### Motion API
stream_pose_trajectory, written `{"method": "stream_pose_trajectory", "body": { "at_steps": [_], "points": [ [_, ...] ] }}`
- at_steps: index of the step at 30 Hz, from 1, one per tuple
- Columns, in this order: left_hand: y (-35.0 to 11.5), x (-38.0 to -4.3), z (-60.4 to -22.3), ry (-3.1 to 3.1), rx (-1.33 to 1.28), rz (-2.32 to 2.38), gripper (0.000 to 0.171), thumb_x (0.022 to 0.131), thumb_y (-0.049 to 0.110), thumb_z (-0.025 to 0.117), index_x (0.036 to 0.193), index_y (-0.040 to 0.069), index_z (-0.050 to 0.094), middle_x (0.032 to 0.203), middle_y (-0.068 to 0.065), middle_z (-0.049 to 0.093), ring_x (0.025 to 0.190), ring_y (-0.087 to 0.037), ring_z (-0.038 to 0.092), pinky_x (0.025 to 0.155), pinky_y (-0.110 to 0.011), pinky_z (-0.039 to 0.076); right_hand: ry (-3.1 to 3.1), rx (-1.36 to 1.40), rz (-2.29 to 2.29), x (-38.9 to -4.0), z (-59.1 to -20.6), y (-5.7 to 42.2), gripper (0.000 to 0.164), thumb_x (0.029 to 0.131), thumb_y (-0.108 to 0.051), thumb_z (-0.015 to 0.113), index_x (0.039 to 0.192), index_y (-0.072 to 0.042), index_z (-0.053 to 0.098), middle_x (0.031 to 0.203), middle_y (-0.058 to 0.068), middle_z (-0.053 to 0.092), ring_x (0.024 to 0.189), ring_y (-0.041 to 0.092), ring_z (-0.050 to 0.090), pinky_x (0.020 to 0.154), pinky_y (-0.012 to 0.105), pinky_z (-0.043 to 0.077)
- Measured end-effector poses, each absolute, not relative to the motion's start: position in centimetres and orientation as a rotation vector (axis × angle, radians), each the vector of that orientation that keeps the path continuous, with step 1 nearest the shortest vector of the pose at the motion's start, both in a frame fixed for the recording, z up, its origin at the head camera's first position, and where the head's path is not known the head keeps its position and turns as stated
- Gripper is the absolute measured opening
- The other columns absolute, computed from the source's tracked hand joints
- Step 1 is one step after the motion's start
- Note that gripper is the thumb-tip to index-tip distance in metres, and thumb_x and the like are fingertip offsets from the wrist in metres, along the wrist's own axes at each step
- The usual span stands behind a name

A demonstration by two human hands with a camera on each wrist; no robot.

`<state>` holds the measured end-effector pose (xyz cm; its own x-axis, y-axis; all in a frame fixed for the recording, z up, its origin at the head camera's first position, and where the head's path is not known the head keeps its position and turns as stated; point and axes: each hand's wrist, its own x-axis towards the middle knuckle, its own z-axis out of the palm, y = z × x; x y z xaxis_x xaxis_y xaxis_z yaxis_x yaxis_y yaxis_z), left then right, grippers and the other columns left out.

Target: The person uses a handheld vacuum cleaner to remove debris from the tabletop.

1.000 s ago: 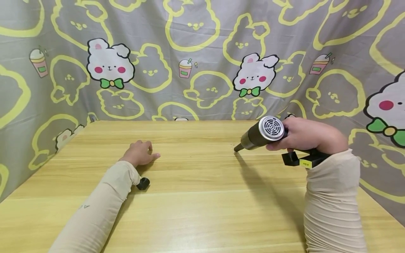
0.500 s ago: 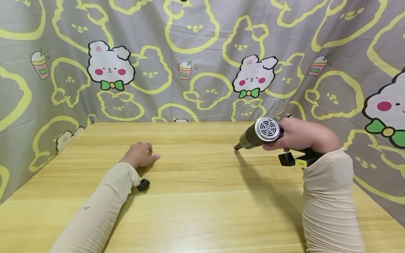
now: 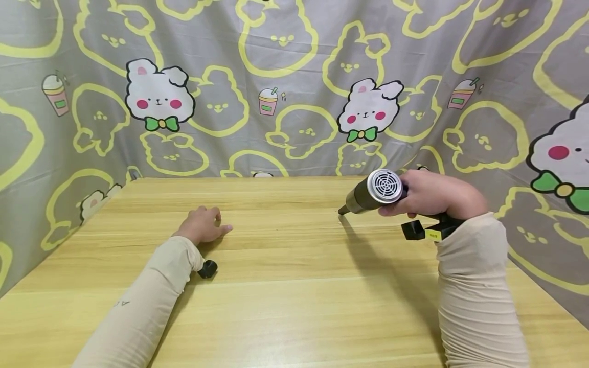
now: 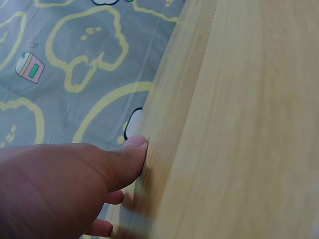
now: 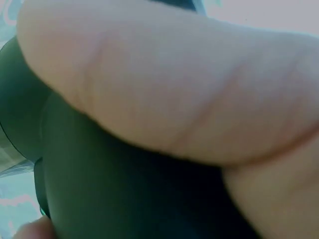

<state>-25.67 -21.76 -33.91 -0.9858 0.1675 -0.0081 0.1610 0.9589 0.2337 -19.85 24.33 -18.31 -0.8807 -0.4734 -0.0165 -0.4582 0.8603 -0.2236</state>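
Observation:
In the head view my right hand grips the handle of a dark handheld vacuum cleaner with a silver round vent at its rear end. Its narrow nozzle points down and left, the tip right at the tabletop beside a few tiny pale crumbs. The right wrist view shows the thumb large across the dark handle; the other fingers are mostly hidden. My left hand rests on the table at the left, fingers loosely bent and holding nothing. In the left wrist view its thumb overlaps the wood.
The wooden table ends at the back against a grey curtain printed with cartoon rabbits. The curtain also closes off both sides. Black wrist mounts sit below each hand, the right one carrying a yellow label.
My right hand and the vacuum cleaner have shifted a little to the left, the nozzle staying low over the tabletop. The left hand has stayed in place.

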Motion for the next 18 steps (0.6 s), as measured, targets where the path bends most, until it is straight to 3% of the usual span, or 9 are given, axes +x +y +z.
{"method": "stream_pose_trajectory", "body": {
  "at_steps": [18],
  "points": [
    [-21.81,-25.89,-34.05,3.078,0.253,0.363,0.050,0.092,0.045,0.056,0.110,-0.002,0.055,0.115,-0.032,0.050,0.107,-0.053,0.043,0.087,-0.062,0.042,2.968,-0.753,-0.313,-20.64,-18.71,24.03,0.046,0.076,-0.054,0.072,0.091,-0.011,0.063,0.061,-0.001,0.063,0.055,0.013,0.058,0.058,0.033,0.046]
  ]
}}
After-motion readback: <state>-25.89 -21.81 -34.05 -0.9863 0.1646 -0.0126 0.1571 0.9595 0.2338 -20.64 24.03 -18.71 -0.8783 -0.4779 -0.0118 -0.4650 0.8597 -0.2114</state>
